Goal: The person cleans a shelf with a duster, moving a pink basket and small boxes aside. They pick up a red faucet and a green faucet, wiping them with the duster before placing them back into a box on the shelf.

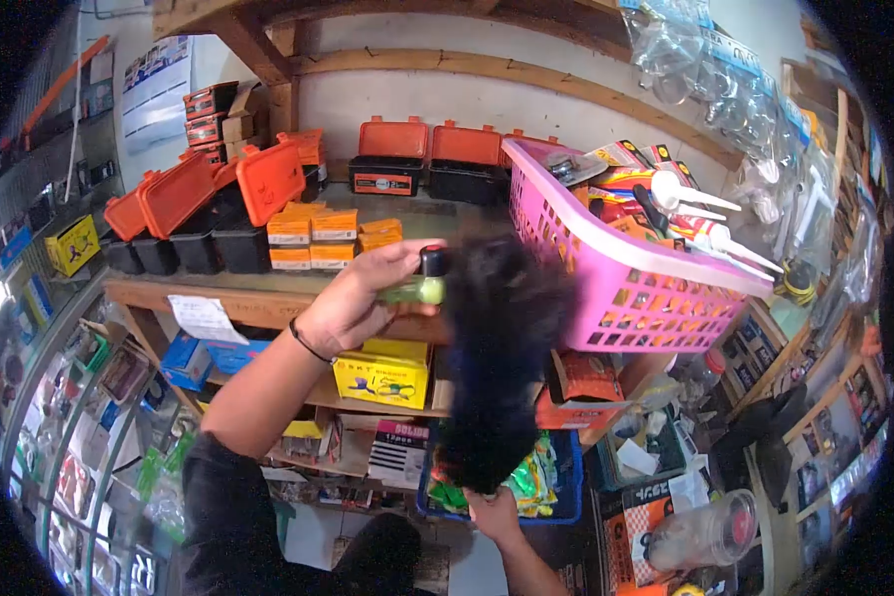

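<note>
My left hand (363, 293) is raised before the shelf, its fingers closed round a small see-through green thing with a black cap-like end (432, 262); its kind I cannot tell. Just right of it a fluffy black duster (502, 368) stands upright, blurred. Below, my right hand (492, 512) is closed at the duster's lower end, and the handle is hidden in the grip. Behind that hand, a blue basket (571, 502) holds green packets (536, 477).
A pink basket (621, 328) full of packaged goods overhangs the shelf at right. Black boxes with orange lids (387, 164) and small orange boxes (313, 238) line the shelf. Beneath is a yellow box (382, 375). Plastic-wrapped goods (735, 89) hang at upper right.
</note>
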Available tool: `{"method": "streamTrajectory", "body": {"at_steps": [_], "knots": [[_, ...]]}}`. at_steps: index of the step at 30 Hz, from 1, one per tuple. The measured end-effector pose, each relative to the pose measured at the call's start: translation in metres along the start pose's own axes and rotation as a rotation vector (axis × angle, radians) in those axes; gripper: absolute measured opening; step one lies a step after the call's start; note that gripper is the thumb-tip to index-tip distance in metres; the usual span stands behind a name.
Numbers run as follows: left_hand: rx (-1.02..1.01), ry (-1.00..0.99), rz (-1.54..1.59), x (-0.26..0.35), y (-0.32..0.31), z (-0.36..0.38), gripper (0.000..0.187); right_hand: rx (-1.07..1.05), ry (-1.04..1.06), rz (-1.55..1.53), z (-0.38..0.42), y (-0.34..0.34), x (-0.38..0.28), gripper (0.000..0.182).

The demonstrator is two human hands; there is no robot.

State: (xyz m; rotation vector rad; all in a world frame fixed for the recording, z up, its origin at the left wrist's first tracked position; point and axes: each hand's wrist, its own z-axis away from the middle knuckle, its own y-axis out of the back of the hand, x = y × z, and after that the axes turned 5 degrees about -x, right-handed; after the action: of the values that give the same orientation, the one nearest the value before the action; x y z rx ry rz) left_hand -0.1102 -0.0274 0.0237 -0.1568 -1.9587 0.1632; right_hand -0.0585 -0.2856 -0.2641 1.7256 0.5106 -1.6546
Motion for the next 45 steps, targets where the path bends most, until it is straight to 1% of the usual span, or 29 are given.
{"method": "streamTrajectory", "body": {"at_steps": [2, 3, 4, 5, 6, 7, 8, 9, 10, 11, 12, 13, 14, 16, 17, 18, 21, 23, 24, 26, 30, 33, 37, 38, 39, 40, 42, 43, 45], "knots": [[-0.014, -0.011, -0.022, 0.006, 0.012, -0.023, 0.05, -0.056, -0.182, 0.139, -0.011, -0.005, -0.012, 0.03], [-0.153, -0.016, -0.025, 0.006, 0.026, -0.039, 0.048, -0.096, -0.045, 0.244, -0.009, -0.006, -0.033, 0.033], [-0.295, -0.015, -0.028, 0.018, 0.027, -0.05, 0.046, -0.085, -0.04, 0.229, -0.013, -0.011, -0.041, 0.033], [-0.132, 0.253, 0.308, 0.024, 0.024, -0.052, 0.039, -0.032, 0.164, 0.188, -0.016, -0.017, -0.04, 0.033], [-0.146, 0.258, 0.306, 0.032, 0.025, -0.056, 0.039, 0.022, 0.361, 0.154, -0.016, -0.022, -0.041, 0.033], [-0.164, 0.052, -0.118, 0.031, 0.028, -0.054, 0.039, -0.045, 0.051, -0.036, -0.006, -0.02, -0.069, 0.029], [-0.164, -0.149, -0.521, 0.023, 0.026, -0.044, 0.039, -0.044, 0.013, -0.024, -0.01, -0.022, -0.061, 0.029], [-0.074, 0.204, 0.13, 0.024, 0.021, -0.042, 0.037, -0.094, -0.174, -0.285, -0.009, -0.022, -0.036, 0.022], [-0.001, 0.227, 0.087, 0.03, 0.011, -0.035, 0.039, -0.128, -0.343, -0.545, -0.003, -0.02, -0.028, 0.016], [-0.08, 0.163, 0.199, 0.019, 0.012, -0.031, 0.039, -0.119, -0.349, -0.53, 0.007, -0.018, -0.028, 0.016], [-0.169, 0.097, 0.288, 0.015, 0.012, -0.03, 0.04, -0.009, -0.142, -0.277, 0.015, -0.024, -0.045, 0.013], [-0.418, -0.203, 0.088, 0.018, 0.001, -0.017, 0.044, 0.108, 0.068, -0.04, 0.02, -0.031, -0.056, 0.011], [-0.215, 0.211, -0.002, 0.023, 0.0, -0.026, 0.047, 0.128, 0.09, -0.066, 0.022, -0.037, -0.055, 0.011], [-0.213, 0.226, 0.359, 0.017, 0.002, -0.021, 0.05, 0.181, 0.089, -0.224, 0.034, -0.044, -0.053, 0.014], [-0.181, 0.125, 0.032, 0.022, 0.001, -0.015, 0.046, 0.107, -0.06, -0.109, 0.043, -0.039, -0.058, 0.014], [-0.167, 0.16, -0.045, 0.022, 0.002, -0.018, 0.042, 0.123, -0.057, -0.121, 0.049, -0.043, -0.055, 0.014], [-0.239, 0.138, 0.027, 0.015, 0.012, -0.024, 0.033, 0.16, -0.099, -0.245, 0.053, -0.055, -0.033, 0.015], [-0.258, 0.175, -0.025, 0.013, 0.014, -0.028, 0.04, 0.318, 0.25, 0.013, 0.05, -0.06, -0.011, 0.02], [-0.274, 0.175, -0.032, 0.013, 0.014, -0.03, 0.04, 0.334, 0.257, 0.008, 0.054, -0.058, -0.019, 0.02], [-0.257, 0.182, -0.02, 0.009, 0.02, -0.031, 0.041, 0.157, -0.226, -0.136, 0.064, -0.054, -0.039, 0.022], [-0.465, 0.252, 0.12, 0.007, 0.036, -0.034, 0.038, 0.201, -0.176, 0.016, 0.06, -0.058, -0.041, 0.025], [-0.445, 0.271, 0.088, 0.004, 0.036, -0.039, 0.043, 0.275, 0.02, 0.156, 0.058, -0.054, -0.052, 0.032], [-0.508, 0.284, 0.084, 0.001, 0.043, -0.044, 0.044, 0.247, -0.033, -0.002, 0.053, -0.061, -0.053, 0.031], [-0.501, 0.332, 0.135, 0.003, 0.039, -0.043, 0.043, 0.292, 0.106, 0.107, 0.048, -0.063, -0.038, 0.03], [-0.522, 0.35, -0.02, 0.005, 0.037, -0.047, 0.042, 0.333, 0.244, 0.216, 0.043, -0.065, -0.033, 0.029], [-0.518, 0.35, -0.016, 0.001, 0.04, -0.048, 0.042, 0.329, 0.241, 0.218, 0.038, -0.063, -0.028, 0.029], [-0.458, 0.226, 0.004, -0.006, 0.045, -0.046, 0.036, 0.109, -0.415, 0.048, 0.033, -0.058, -0.024, 0.035], [-0.575, 0.258, 0.05, -0.002, 0.048, -0.046, 0.037, 0.106, -0.419, 0.049, 0.034, -0.061, -0.023, 0.035], [-0.514, 0.307, 0.088, -0.001, 0.043, -0.044, 0.038, 0.233, -0.076, 0.093, 0.037, -0.068, -0.027, 0.028]]}}
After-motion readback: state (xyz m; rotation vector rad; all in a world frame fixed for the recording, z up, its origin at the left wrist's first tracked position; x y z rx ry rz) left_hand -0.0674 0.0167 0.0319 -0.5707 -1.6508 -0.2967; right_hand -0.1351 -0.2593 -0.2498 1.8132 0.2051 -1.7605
